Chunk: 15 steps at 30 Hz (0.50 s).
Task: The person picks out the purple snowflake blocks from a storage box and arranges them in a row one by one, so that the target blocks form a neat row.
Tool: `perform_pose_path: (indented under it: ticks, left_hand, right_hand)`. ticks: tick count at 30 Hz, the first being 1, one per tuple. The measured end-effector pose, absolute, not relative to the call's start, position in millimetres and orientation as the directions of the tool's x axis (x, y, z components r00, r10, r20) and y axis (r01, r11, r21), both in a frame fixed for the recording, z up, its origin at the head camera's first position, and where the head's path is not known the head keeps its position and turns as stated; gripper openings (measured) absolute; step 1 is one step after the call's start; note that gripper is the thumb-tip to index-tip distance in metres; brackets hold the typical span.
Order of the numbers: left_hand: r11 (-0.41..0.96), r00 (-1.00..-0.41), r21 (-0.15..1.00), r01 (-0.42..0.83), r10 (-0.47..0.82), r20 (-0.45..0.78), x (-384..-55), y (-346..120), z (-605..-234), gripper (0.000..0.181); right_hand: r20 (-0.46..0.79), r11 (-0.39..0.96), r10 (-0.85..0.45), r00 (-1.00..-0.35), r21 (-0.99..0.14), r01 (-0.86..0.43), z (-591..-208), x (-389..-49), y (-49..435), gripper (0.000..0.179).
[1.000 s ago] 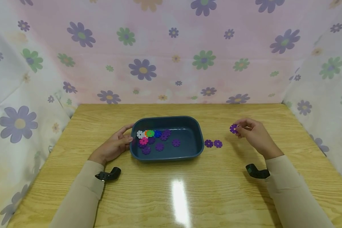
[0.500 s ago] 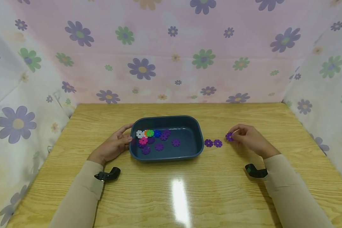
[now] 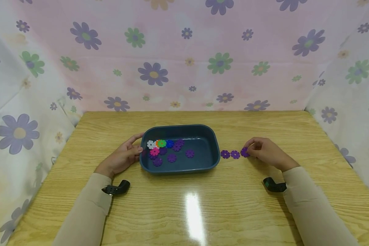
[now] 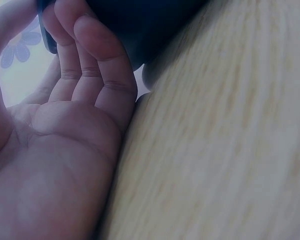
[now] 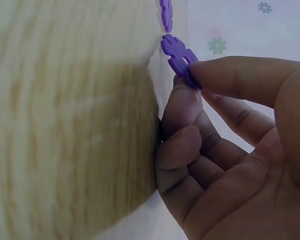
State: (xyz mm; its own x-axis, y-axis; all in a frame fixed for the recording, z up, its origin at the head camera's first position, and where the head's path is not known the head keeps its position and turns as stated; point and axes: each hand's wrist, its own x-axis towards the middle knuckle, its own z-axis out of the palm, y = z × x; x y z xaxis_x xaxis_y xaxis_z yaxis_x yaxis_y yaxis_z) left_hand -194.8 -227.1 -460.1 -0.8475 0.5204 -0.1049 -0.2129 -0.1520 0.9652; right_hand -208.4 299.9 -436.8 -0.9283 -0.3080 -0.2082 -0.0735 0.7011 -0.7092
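Observation:
In the head view my right hand (image 3: 265, 152) pinches a purple notched plastic disc (image 3: 244, 152) between thumb and fingers. The right wrist view shows that disc (image 5: 178, 56) tilted, its far edge low by the table. Just left of it, two more purple discs (image 3: 225, 154) lie flat in a row beside a dark blue plastic tub (image 3: 200, 169). My left hand (image 3: 123, 155) holds the tub's left end, thumb at the rim. Seen from the left wrist, its fingers (image 4: 101, 37) bend up against the tub's side. Several purple discs (image 3: 172, 158) lie spread inside the tub.
At the tub's left end sit a white disc (image 3: 151, 145), a pink disc (image 3: 154, 151), a green disc (image 3: 162, 143) and a blue disc (image 3: 169, 144), overlapping others. The wooden table (image 3: 160, 208) runs back to a flowered cloth (image 3: 187, 75).
My right hand has moved left and down with the purple disc, bringing it close to the right end of the row. The left hand and tub have stayed in place.

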Motion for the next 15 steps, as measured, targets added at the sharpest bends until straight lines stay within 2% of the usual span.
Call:
perform_pose_path:
  ticks: [6,15]
  left_hand:
    - [-0.154,-0.850,0.966,-0.208,0.516,-0.100,-194.9,-226.8,-459.6,0.059]
    - [-0.158,-0.854,0.966,-0.207,0.510,-0.100,-194.6,-226.2,-459.9,0.059]
  right_hand:
    - [-0.173,0.715,-0.343,-0.923,-0.686,-0.138,-438.3,-208.9,299.0,0.013]
    - [-0.161,0.726,-0.351,-0.922,-0.670,-0.159,-439.1,-206.9,297.1,0.012]
